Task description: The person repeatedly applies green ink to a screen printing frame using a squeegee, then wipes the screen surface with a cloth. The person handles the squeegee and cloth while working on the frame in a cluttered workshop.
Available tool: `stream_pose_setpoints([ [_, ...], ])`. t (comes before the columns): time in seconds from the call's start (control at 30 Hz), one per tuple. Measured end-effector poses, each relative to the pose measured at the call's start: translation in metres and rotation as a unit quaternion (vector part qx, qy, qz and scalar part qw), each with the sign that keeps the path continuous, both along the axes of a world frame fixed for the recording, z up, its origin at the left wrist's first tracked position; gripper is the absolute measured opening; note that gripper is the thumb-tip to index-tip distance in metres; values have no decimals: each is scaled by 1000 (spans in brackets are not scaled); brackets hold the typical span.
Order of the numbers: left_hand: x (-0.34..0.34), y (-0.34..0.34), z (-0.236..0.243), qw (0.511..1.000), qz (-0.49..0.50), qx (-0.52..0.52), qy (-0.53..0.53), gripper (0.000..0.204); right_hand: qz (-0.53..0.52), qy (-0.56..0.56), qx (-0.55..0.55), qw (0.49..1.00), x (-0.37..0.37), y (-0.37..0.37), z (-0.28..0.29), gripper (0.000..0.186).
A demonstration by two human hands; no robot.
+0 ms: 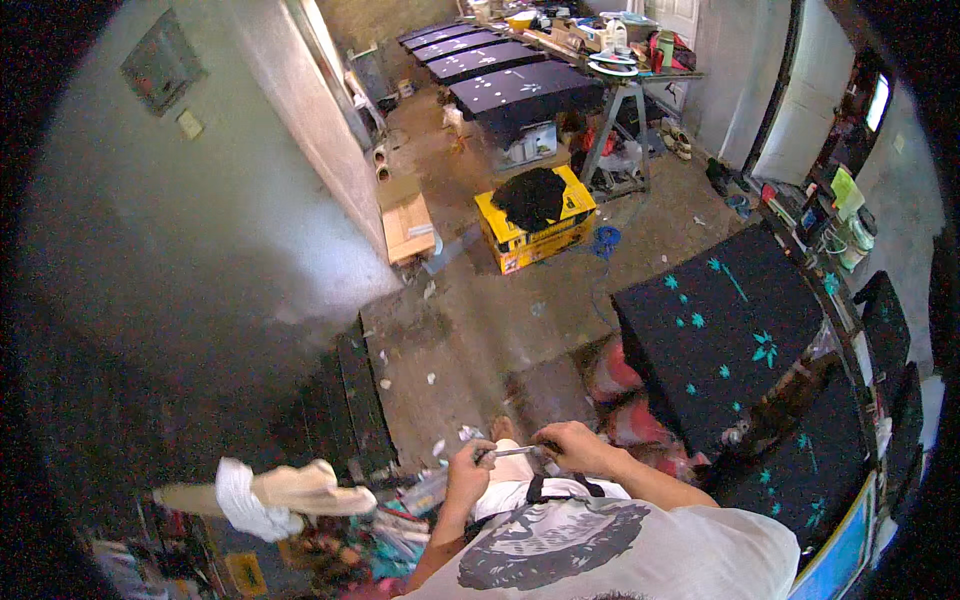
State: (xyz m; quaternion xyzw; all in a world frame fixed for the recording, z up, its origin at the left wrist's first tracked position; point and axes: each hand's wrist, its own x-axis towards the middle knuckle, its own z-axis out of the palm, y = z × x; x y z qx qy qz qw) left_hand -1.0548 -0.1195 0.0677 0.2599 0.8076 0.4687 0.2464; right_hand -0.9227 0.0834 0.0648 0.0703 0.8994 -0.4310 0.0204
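Observation:
In front of my waist, my left hand (468,470) and my right hand (575,448) are both closed, a short gap apart. A thin, pale, straight rod (516,451) bridges the gap, one end in the fingers of each hand. It is too small to tell what kind of tool it is. Below it are my white shorts (505,492) and a dark strap (537,487) near my right wrist. Close to my right forearm lies black fabric with turquoise leaf prints (720,330), spread over a surface.
A yellow box (540,245) with a black bundle on top stands ahead. Farther back are several black printed panels (520,85) and a cluttered table (650,75). At lower left, a pale wooden hand form (310,488) wrapped in white cloth juts over clutter. A grey wall (200,230) bounds the left.

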Motion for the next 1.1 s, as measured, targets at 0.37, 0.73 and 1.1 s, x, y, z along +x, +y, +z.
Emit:
stream_pose_setpoints([
  [0.37, -253, 199, 31, 966, -256, -27, -32, 19, -239, 22, -76, 968, -181, 152, 26, 23],
  [0.73, -329, 500, 20, 904, -414, -105, -12, 23, -531, 93, -177, 823, -247, 396, -11, 22],
  [1.1, -349, 816, 45, 845, -505, -132, -110, 20, -617, 168, -129, 758, -230, 619, 29, 23],
])
